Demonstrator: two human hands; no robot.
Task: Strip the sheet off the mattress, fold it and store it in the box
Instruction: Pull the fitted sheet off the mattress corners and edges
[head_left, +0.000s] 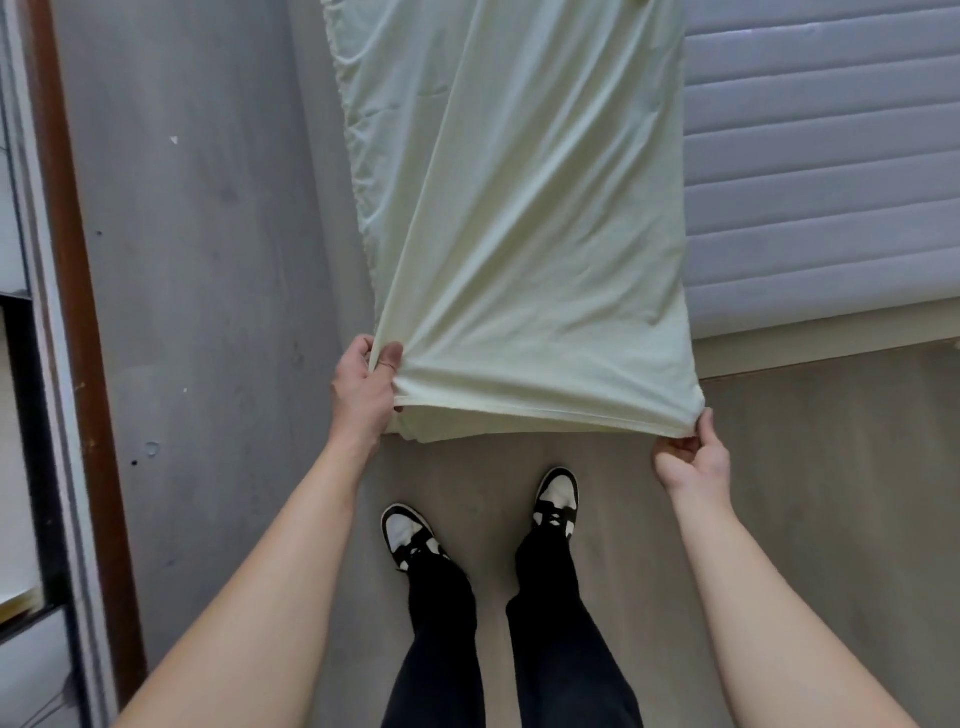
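Two hands hold the sheet (519, 218) out over the floor (805, 467) at the foot of the mattress (821, 171). No box shows in this view; at the far left edge a dark-framed shelf unit (26, 467) can be seen, though what lies in it is too blurred to tell.

The sheet is pale yellow-green, folded lengthwise into a long band with several layers visible along its near edge. It runs from the top of the view down to the hands, part of it lying across the left side of the mattress and the rest hanging beside it, in front of the grey wall (208, 260). Its left edge is gathered and puckered, as an elastic hem would be. Soft creases fan out from the left corner.

The left hand (363, 395) grips the near left corner, thumb on top and fingers curled under the bunched cloth. The right hand (693, 460) pinches the near right corner between thumb and fingertips. The near edge is stretched taut between them, above the person's black and white shoes (557, 499).

The mattress is bare, grey and quilted in bands, on a light wooden frame (831, 353).
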